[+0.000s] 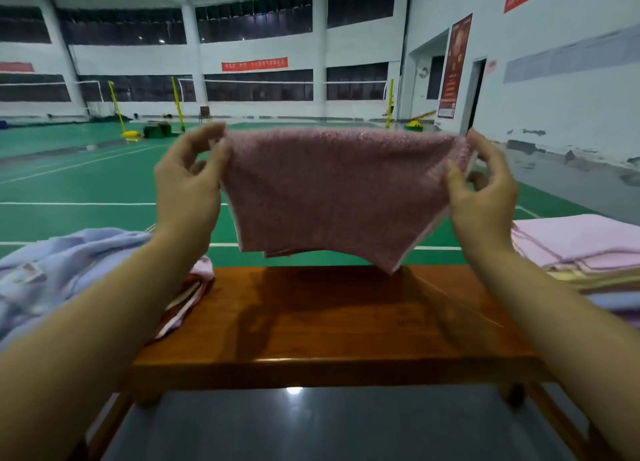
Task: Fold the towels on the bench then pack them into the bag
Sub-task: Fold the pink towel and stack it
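Hands: left hand point(188, 180) and right hand point(483, 186) are raised well apart at chest height, each pinching one top corner of a pink towel point(336, 190) between thumb and fingers, so the cloth hangs stretched between them.
Surface: the wooden surface point(329, 325) stretches across below the hands; its middle part is bare, with laundry at both ends.
Loose pile: a crumpled heap of pale blue towels point(62, 270) lies at the left end, with a pink and red piece showing at its edge. These look unfolded.
Folded stack: a flat stack of towels point(581, 249) sits at the right end, a light pink one on top and yellowish and bluish layers under it. This looks like the finished part of the folding.
Towel in hand: it hangs in the air above the far side of the surface, touching nothing else. Layered edges show along its bottom, so it seems already doubled at least once, though I cannot tell how many times.
Bag: none can be made out for certain in this view.
Progress: judging by the two piles, folding is partly done. This towel is mid-fold, the left heap is still to do, and the packing step seems not to have started.
Next: likely one more fold, then onto the right stack.
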`<action>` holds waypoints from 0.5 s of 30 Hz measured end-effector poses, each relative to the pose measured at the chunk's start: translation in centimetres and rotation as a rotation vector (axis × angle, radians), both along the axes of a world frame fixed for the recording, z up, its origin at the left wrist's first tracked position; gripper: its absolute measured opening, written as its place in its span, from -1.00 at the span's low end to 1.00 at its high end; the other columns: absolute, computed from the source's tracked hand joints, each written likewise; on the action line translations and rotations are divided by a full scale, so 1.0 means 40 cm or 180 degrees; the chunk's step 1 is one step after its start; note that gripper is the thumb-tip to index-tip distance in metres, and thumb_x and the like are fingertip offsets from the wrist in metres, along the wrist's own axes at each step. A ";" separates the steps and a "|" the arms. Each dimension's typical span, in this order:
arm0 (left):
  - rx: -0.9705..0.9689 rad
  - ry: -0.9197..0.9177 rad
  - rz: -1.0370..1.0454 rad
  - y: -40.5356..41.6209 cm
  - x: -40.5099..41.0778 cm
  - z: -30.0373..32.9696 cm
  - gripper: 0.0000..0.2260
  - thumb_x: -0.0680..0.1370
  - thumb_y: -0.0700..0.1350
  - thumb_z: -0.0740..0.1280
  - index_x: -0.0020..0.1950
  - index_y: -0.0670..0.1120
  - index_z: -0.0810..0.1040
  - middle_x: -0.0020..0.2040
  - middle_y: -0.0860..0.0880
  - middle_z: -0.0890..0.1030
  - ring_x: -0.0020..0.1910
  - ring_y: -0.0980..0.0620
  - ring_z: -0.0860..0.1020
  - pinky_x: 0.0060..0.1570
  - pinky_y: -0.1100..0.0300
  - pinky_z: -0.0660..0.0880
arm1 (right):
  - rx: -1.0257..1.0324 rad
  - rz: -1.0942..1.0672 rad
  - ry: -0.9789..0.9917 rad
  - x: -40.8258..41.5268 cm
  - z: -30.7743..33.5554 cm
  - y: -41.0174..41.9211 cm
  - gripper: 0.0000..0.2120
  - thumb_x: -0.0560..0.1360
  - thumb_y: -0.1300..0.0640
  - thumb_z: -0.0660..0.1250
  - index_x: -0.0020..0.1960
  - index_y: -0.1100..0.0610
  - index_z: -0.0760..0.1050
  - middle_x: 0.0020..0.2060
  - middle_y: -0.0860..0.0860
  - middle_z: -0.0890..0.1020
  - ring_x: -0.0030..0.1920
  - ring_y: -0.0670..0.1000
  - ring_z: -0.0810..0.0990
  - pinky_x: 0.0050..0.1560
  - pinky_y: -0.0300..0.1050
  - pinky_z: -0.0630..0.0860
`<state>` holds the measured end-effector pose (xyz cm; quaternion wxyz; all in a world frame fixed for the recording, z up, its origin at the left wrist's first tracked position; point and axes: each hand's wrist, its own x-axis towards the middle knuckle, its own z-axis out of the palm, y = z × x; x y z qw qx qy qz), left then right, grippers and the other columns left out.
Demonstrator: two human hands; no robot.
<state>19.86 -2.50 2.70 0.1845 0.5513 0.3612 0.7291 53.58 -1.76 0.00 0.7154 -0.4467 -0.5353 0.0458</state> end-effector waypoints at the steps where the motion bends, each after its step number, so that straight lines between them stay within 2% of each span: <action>1: -0.0113 0.0028 0.0104 -0.015 0.009 -0.044 -0.84 0.63 -0.11 0.38 0.17 0.10 0.62 0.10 0.10 0.64 -0.12 0.28 0.61 -0.09 0.33 0.56 | -0.0129 0.0000 -0.0014 -0.008 -0.039 -0.018 -0.59 0.60 0.01 0.38 0.43 -0.13 0.44 0.41 -0.16 0.45 0.21 -0.20 0.57 0.16 -0.13 0.62; 3: -0.0416 0.0069 0.0297 -0.038 0.026 -0.125 -0.82 0.63 -0.11 0.37 0.22 0.04 0.62 0.06 0.18 0.63 -0.19 0.34 0.59 -0.13 0.36 0.53 | -0.0451 -0.0062 -0.0035 -0.024 -0.111 -0.043 -0.57 0.60 -0.02 0.38 0.44 -0.14 0.43 0.40 -0.17 0.45 0.25 -0.22 0.52 0.25 -0.07 0.58; 5: -0.0640 0.0216 0.0386 -0.057 0.030 -0.189 -0.80 0.63 -0.09 0.36 0.26 0.04 0.62 0.01 0.19 0.64 -0.20 0.22 0.59 -0.12 0.22 0.52 | -0.0712 -0.0101 -0.0019 -0.031 -0.165 -0.072 -0.57 0.60 0.00 0.38 0.45 -0.09 0.44 0.38 -0.16 0.47 0.29 -0.17 0.45 0.37 -0.03 0.46; 9: -0.0919 0.1181 0.0248 -0.108 -0.008 -0.282 -0.75 0.64 -0.03 0.34 0.32 0.12 0.58 0.09 0.12 0.66 -0.08 0.01 0.65 -0.05 0.00 0.60 | -0.1077 -0.0052 -0.0377 -0.013 -0.219 -0.125 -0.57 0.59 0.03 0.39 0.44 -0.02 0.45 0.35 -0.10 0.51 0.32 -0.12 0.45 0.34 -0.09 0.41; 12: -0.1073 0.1654 0.0050 -0.136 -0.034 -0.334 -0.70 0.64 0.01 0.34 0.37 0.15 0.53 0.22 0.16 0.62 0.19 0.12 0.60 0.26 -0.05 0.53 | -0.1403 -0.0005 -0.0825 0.009 -0.253 -0.149 -0.56 0.57 0.02 0.41 0.43 -0.01 0.46 0.32 -0.10 0.53 0.28 -0.14 0.46 0.26 -0.13 0.41; 15: -0.1356 0.1739 0.0198 -0.122 -0.043 -0.355 -0.67 0.64 0.01 0.31 0.42 0.10 0.50 0.31 0.13 0.57 0.30 0.14 0.51 0.40 -0.03 0.41 | -0.1698 -0.0039 -0.1105 0.015 -0.285 -0.156 -0.54 0.56 0.01 0.42 0.44 0.01 0.46 0.36 -0.06 0.53 0.29 -0.14 0.42 0.28 -0.13 0.35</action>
